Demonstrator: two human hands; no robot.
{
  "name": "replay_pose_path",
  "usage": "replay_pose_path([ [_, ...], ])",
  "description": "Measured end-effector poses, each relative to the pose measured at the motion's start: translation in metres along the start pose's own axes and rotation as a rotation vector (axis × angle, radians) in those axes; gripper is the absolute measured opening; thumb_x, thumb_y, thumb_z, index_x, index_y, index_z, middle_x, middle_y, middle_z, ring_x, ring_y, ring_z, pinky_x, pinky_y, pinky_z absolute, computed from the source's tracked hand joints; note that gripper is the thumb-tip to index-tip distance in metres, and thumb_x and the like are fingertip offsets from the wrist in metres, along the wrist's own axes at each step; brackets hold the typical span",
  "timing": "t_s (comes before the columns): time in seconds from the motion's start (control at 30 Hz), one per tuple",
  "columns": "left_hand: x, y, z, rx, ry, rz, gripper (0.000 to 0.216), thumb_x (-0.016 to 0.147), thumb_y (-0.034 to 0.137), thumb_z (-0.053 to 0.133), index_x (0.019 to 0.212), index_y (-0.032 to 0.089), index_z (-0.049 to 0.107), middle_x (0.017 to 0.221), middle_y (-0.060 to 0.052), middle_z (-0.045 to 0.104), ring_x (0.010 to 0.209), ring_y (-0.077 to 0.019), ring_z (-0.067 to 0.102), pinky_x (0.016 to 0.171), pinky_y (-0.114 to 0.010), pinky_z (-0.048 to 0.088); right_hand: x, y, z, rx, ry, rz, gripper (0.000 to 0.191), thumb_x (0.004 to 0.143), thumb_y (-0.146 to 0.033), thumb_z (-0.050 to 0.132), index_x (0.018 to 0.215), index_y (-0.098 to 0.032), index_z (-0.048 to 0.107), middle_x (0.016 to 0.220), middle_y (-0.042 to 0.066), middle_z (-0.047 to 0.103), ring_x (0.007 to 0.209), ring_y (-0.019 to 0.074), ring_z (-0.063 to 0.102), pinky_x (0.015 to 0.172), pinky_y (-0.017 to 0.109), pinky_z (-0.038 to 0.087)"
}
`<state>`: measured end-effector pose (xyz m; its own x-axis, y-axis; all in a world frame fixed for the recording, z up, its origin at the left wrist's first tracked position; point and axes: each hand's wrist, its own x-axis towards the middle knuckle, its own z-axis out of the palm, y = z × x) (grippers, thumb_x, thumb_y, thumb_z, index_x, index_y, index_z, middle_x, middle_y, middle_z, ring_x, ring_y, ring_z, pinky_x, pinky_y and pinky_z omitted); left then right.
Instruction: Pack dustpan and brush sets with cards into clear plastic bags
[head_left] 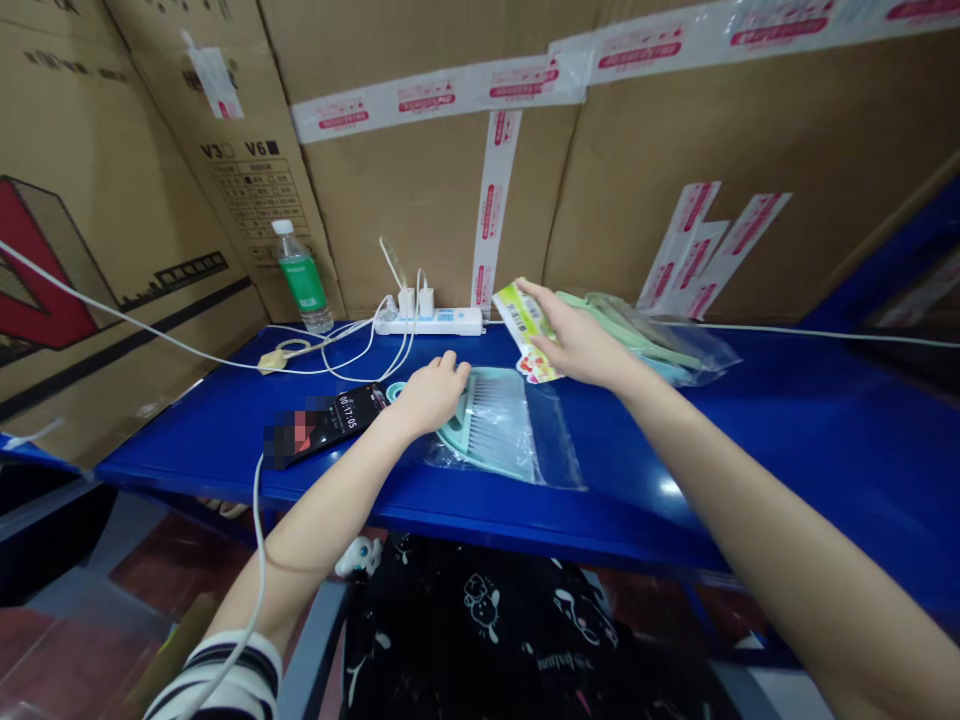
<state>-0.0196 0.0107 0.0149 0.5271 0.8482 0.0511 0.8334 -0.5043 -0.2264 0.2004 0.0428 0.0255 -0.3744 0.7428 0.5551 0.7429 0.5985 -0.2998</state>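
Observation:
A light-blue dustpan and brush set [499, 425] lies in a clear plastic bag near the table's front edge, bristles to the right. My left hand [431, 393] is over its handle end, fingers curled down onto it; the fingertips are partly hidden. Above and to the right, my right hand [574, 335] pinches a printed yellow-green card [527, 325] between thumb and fingers. Just behind that hand lies a bagged pale-green set [637, 335], partly covered by it.
A phone [330, 425] with a running timer lies left of my left hand, its white cable trailing over my forearm. Behind are a power strip [442, 321] with chargers, loose cables and a water bottle [302, 280]. Cardboard walls [420, 190] border the blue table [630, 460].

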Motion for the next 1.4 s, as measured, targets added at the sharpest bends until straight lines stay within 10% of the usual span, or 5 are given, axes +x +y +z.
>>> replay_pose_path([
  [0.13,-0.002,0.001,-0.006,-0.044,-0.025,0.035,0.029,0.095,0.011,0.041,0.120,0.012,0.054,0.117,-0.015,0.058,0.114,-0.0267,0.060,0.089,-0.034,0.051,0.043,-0.003,0.033,-0.008,-0.269,0.031,0.082,0.080,-0.012,0.057,0.155,-0.021,0.025,0.112,0.010,0.070,0.094,0.0252,0.067,0.089,0.044,0.050],
  [0.37,-0.003,-0.002,-0.008,-0.079,-0.007,-0.097,0.033,0.095,0.011,0.035,0.122,0.011,0.053,0.118,-0.016,0.062,0.106,-0.0285,0.067,0.084,-0.037,0.052,0.083,-0.009,0.068,0.013,-0.297,0.094,0.045,0.068,-0.004,0.070,0.112,-0.016,0.071,0.097,0.010,0.071,0.095,0.0265,0.066,0.090,0.041,0.049],
  [0.77,0.008,-0.008,0.005,-0.229,-0.062,-0.234,0.026,0.097,0.031,0.041,0.111,0.017,0.059,0.097,-0.012,0.073,0.096,-0.0290,0.069,0.077,-0.036,0.051,-0.030,0.002,-0.004,0.427,-0.546,0.542,0.024,0.084,-0.025,0.062,0.061,-0.020,0.058,0.051,0.001,0.062,0.043,0.0129,0.060,0.041,0.024,0.048],
  [1.0,0.007,-0.014,-0.009,-0.307,0.053,-0.323,0.025,0.098,0.026,0.035,0.110,0.020,0.057,0.102,-0.009,0.072,0.099,-0.0273,0.067,0.077,-0.036,0.049,-0.043,-0.023,-0.005,0.871,-0.480,0.771,0.019,0.088,-0.027,0.061,0.073,-0.018,0.057,0.066,0.001,0.065,0.043,0.0057,0.054,0.036,0.017,0.039],
  [1.4,0.003,-0.006,-0.009,-0.280,0.140,-0.428,0.030,0.099,0.021,0.032,0.115,0.016,0.057,0.115,-0.014,0.062,0.102,-0.0292,0.065,0.077,-0.039,0.051,-0.047,-0.040,0.007,0.715,-0.342,0.750,0.015,0.085,-0.018,0.062,0.093,-0.020,0.050,0.062,-0.005,0.056,0.048,0.0116,0.062,0.043,0.022,0.051],
])
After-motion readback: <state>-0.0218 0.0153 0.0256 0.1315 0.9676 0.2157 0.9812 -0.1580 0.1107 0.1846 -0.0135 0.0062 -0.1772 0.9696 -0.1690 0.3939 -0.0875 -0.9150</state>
